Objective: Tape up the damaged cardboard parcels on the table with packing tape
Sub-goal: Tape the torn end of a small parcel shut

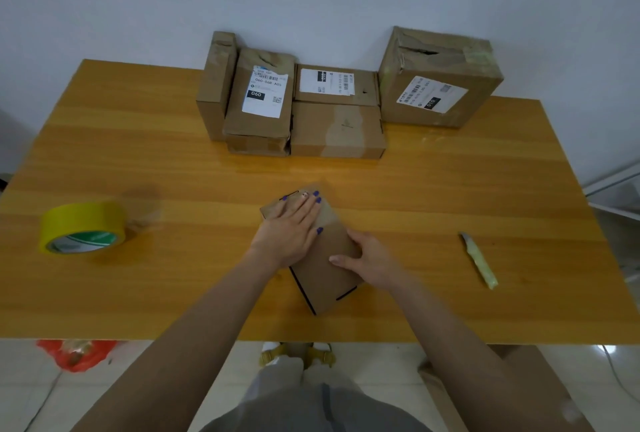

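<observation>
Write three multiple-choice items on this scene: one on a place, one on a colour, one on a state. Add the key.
1. The tape roll lies: A) left of the small parcel; B) right of it; C) on the floor.
2. Its colour: A) red; B) yellow; C) blue.
3. The left hand: A) lifts the tape roll; B) presses flat on the small parcel; C) hangs in the air.
Key: A, it sits near the table's left edge; B, its rim is yellow; B, straight fingers lie on the cardboard.
</observation>
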Demonstrator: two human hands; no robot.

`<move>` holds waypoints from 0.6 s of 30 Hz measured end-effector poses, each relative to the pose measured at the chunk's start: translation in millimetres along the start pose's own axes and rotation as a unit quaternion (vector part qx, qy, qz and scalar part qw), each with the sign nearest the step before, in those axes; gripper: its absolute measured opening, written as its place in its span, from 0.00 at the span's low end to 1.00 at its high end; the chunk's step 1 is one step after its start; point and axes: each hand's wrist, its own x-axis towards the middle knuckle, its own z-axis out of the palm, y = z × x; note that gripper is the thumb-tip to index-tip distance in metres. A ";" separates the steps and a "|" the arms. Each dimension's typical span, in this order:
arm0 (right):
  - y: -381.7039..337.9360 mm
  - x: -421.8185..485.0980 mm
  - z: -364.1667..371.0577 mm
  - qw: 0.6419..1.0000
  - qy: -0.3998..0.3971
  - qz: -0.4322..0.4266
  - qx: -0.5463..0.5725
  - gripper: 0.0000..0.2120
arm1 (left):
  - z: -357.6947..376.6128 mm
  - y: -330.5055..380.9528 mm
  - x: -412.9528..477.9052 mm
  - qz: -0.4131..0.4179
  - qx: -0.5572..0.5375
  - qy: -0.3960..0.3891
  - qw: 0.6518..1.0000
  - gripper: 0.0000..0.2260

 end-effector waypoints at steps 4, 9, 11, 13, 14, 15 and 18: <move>0.6 2.7 0.6 0.999 -0.009 0.004 -0.032 0.36 | 5.4 28.3 -12.3 -0.009 -0.039 0.014 0.999 0.27; 5.1 4.5 0.2 1.000 -0.006 0.008 -0.027 0.32 | 9.3 28.3 -27.4 0.086 -0.076 0.005 0.993 0.24; 0.3 2.1 0.7 1.000 -0.007 0.009 -0.028 0.36 | 8.1 10.5 -24.7 0.047 -0.099 0.014 0.994 0.23; -1.0 3.1 2.7 1.000 -0.004 0.014 -0.020 0.39 | 9.7 3.5 -24.7 -0.009 -0.078 0.013 0.997 0.24; -0.4 4.0 2.8 1.000 -0.004 0.015 -0.020 0.39 | 13.0 5.0 -25.5 -0.044 -0.075 0.013 0.996 0.25; -1.6 3.5 2.9 1.000 -0.008 0.018 -0.022 0.39 | 14.3 8.4 -27.6 -0.091 -0.087 0.017 0.992 0.26; -7.5 -2.8 0.8 1.000 -0.010 0.016 -0.013 0.37 | 10.7 20.0 -29.4 -0.216 -0.190 0.036 0.957 0.29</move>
